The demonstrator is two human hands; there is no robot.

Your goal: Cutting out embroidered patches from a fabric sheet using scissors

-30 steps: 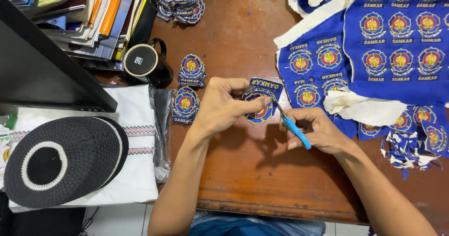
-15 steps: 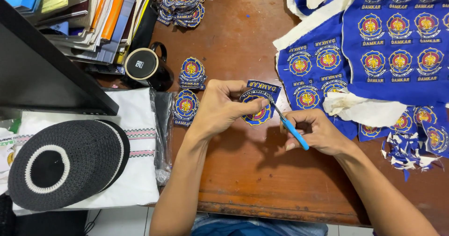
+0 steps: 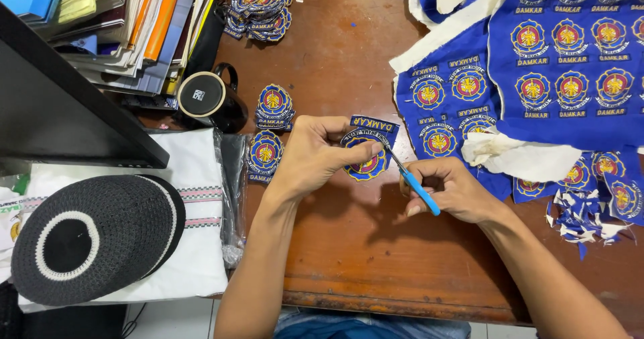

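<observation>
My left hand (image 3: 312, 158) pinches an embroidered patch (image 3: 367, 152) above the wooden table (image 3: 376, 258): blue cloth, round red-and-yellow emblem, lettered strip on top. My right hand (image 3: 451, 191) is closed on blue-handled scissors (image 3: 412, 178), blades at the patch's right edge.

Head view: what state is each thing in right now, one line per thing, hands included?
Left hand: fingers pinch the blue patch, held above the table.
Blue patch: partly trimmed, extra cloth along its top.
Right hand: closed around the scissors.
Scissors: blades at the patch's right edge; open or shut unclear.
Blue cloth sheet: uncut, patches in rows.
Cut patches: stacked.
Black mug: upright.
Knitted cap: lying flat on folded white cloth.
</observation>
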